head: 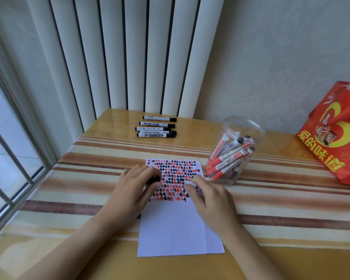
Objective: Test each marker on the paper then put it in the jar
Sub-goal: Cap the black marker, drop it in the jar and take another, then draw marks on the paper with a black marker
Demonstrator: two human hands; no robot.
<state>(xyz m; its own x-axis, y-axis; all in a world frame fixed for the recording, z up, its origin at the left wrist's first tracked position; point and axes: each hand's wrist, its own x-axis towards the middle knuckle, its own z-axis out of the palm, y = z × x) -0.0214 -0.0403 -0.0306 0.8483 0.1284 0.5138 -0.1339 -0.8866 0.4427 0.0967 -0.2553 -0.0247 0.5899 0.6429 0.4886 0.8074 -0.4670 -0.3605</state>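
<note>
In the middle of the frame both hands are over the paper (180,223), which lies flat on the bench (281,209). The left hand (133,186) curls its grip around a black cap (154,179). The right hand (208,199) pinches a marker (192,183) with a white body, tip on the red and black marks. To the right stands the clear jar (233,150) with red markers inside. At the upper middle, five black markers (157,127) lie in a row.
</note>
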